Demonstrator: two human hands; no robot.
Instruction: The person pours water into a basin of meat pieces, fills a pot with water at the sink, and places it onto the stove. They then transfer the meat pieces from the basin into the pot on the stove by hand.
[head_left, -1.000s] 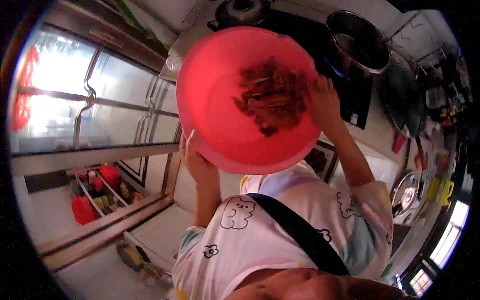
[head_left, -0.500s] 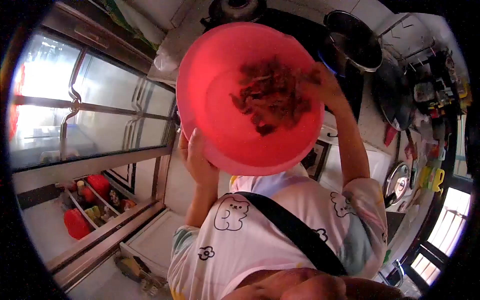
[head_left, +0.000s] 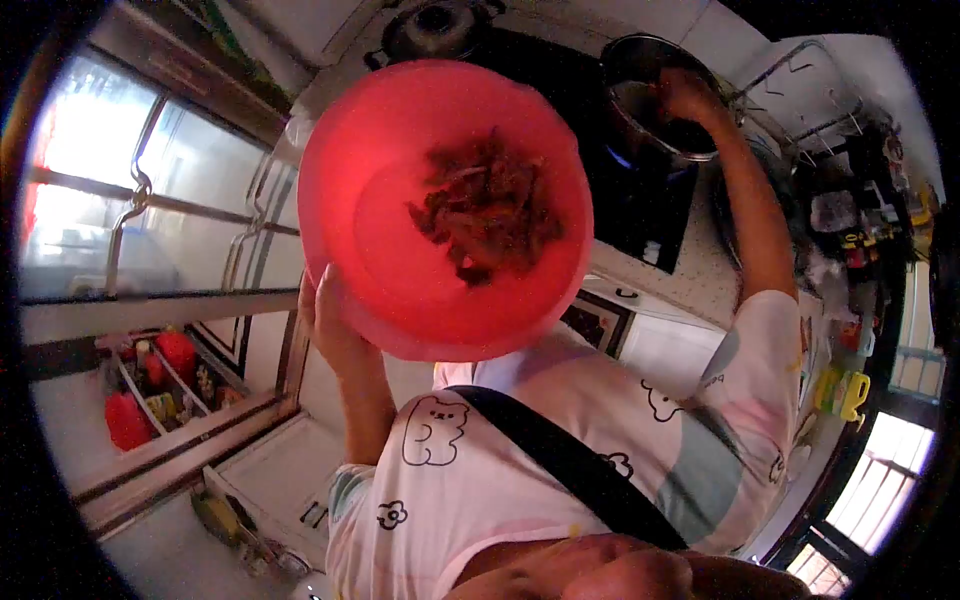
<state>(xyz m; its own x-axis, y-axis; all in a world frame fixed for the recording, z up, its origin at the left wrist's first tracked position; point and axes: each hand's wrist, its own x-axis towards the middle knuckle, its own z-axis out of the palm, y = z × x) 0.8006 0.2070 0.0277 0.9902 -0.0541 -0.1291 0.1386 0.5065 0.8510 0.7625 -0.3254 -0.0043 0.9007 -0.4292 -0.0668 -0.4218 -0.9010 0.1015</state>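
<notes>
My left hand [head_left: 335,325] grips the lower left rim of a large red basin [head_left: 370,150], its thumb or a finger showing at the edge. Dark brown, strip-like pieces [head_left: 490,205] lie heaped in the right half of the basin, which is tilted toward me. Over the opening of a deep pot [head_left: 690,155], my right hand [head_left: 690,98] hangs with its fingers bent downward. What those fingers hold, if anything, is too dark and blurred to make out. A blue flame [head_left: 619,157] shows beside the pot's base.
A lidded pot [head_left: 432,32] sits at the back of the black stove [head_left: 640,215]. Glass-fronted cabinets [head_left: 190,220] stand at the left above a compartmented drawer [head_left: 165,385]. A wire rack [head_left: 815,120] and bottles are at the right, with a yellow jug [head_left: 853,396] below.
My right hand has left the basin's right rim, reached among the pieces, then moved up and right over the pot. The basin, held in my left hand, has shifted left in view.
</notes>
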